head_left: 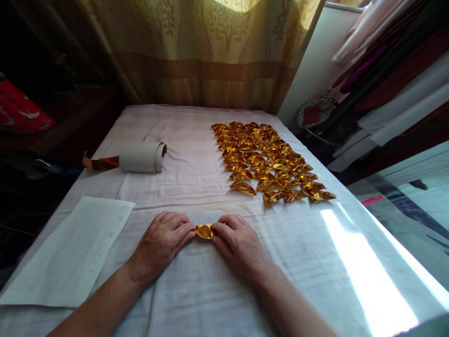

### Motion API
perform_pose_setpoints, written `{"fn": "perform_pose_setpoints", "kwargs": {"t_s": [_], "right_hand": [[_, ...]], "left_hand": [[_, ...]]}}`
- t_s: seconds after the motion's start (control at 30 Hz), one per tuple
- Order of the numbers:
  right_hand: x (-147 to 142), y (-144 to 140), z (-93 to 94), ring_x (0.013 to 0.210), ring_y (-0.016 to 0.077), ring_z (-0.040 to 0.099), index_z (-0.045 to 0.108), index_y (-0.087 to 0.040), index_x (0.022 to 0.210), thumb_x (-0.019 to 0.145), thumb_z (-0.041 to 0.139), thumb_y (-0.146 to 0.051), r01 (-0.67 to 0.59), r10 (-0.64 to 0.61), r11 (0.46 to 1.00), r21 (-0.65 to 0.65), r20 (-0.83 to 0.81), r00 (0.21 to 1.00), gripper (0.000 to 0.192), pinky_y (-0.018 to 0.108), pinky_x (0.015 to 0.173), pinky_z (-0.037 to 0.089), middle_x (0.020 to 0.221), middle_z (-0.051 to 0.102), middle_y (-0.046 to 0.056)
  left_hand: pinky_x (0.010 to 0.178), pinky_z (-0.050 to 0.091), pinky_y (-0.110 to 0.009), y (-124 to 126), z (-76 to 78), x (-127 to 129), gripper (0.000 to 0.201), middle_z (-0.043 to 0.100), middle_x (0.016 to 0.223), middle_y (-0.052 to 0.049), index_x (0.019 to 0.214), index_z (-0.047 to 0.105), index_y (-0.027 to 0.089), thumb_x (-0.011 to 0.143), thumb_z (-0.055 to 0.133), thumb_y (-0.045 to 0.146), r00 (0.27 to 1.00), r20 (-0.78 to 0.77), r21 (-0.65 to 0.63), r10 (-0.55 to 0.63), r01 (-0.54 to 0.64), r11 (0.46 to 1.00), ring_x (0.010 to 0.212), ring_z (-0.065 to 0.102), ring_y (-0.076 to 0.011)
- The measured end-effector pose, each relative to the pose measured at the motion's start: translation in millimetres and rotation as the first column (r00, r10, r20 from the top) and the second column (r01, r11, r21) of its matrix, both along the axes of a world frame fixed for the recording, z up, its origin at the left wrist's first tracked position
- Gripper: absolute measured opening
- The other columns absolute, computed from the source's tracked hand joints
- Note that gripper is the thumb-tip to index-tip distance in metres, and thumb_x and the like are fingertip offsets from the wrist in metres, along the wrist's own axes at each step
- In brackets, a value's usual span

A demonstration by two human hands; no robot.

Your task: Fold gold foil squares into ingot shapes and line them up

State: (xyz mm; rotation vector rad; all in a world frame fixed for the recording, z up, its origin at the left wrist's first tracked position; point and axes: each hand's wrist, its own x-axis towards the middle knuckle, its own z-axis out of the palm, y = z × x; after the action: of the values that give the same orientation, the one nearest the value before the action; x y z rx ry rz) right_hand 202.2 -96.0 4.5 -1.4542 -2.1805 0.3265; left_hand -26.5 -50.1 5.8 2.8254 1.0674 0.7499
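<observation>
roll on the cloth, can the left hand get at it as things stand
Probably yes: only cloth separates the left hand from the roll, with the sheet off to one side. But it pinches the gold piece, so it would likely have to let go first.

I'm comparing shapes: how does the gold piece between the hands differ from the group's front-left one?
The held piece is pinched at its ends by the left hand and right hand; the front-left piece lies untouched on the cloth. The held piece runs level across the view, while the front-left piece slants down to the right. Both are shiny gold.
</observation>
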Motion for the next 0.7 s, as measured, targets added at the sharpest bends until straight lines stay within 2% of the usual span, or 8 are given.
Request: {"fn": "perform_pose_setpoints", "kwargs": {"t_s": [0.27, 0.37, 0.53, 0.7], "right_hand": [[4, -1, -1.5, 0.09, 0.0208, 0.059, 0.07, -0.022, 0.102, 0.093, 0.059, -0.02, 0.025, -0.025, 1.0, -0.002, -0.014, 1.0, 0.015, 0.034, 0.082, 0.051, 0.099, 0.065, 0.006], [4, -1, -2.2, 0.091, 0.0208, 0.059, 0.069, -0.021, 0.102, 0.093, 0.058, -0.021, 0.023, -0.023, 1.0, 0.004, -0.01, 1.0, 0.014, 0.034, 0.083, 0.05, 0.099, 0.065, 0.007], [4, 2, -2.6, 0.089, 0.0204, 0.058, 0.068, -0.021, 0.098, 0.096, 0.054, -0.022, 0.019, -0.019, 1.0, 0.017, 0.012, 1.0, 0.014, 0.033, 0.082, 0.048, 0.098, 0.065, 0.007], [2, 12, -1.5, 0.082, 0.0186, 0.057, 0.067, -0.021, 0.086, 0.097, 0.054, -0.024, 0.033, -0.031, 0.999, -0.022, 0.1, 0.995, 0.017, 0.03, 0.076, 0.044, 0.086, 0.065, 0.004]], "left_hand": [[0.084, 0.045, -0.034, -4, -0.8, 2, 0.023, 0.068, 0.087, -0.003, 0.095, 0.067, 0.02, 0.1, 0.046, 0.026, 0.999, -0.035, -0.001, -0.036, 0.036, 0.999, 0.084, 0.058, -0.0181], [0.085, 0.045, -0.035, -6, -0.2, 3, 0.021, 0.068, 0.089, -0.004, 0.097, 0.067, 0.019, 0.098, 0.046, 0.024, 0.999, -0.031, -0.039, -0.027, 0.026, 0.999, 0.087, 0.059, -0.0187], [0.078, 0.044, -0.033, -6, 2.9, 6, 0.022, 0.067, 0.086, -0.003, 0.093, 0.067, 0.02, 0.099, 0.046, 0.028, 1.0, 0.013, -0.141, -0.015, 0.017, 0.99, 0.082, 0.058, -0.0177], [0.078, 0.042, -0.034, -5, 1.1, 7, 0.025, 0.068, 0.082, -0.002, 0.089, 0.066, 0.02, 0.1, 0.046, 0.029, 1.0, 0.017, -0.169, 0.024, -0.021, 0.985, 0.079, 0.058, -0.0182]]}}
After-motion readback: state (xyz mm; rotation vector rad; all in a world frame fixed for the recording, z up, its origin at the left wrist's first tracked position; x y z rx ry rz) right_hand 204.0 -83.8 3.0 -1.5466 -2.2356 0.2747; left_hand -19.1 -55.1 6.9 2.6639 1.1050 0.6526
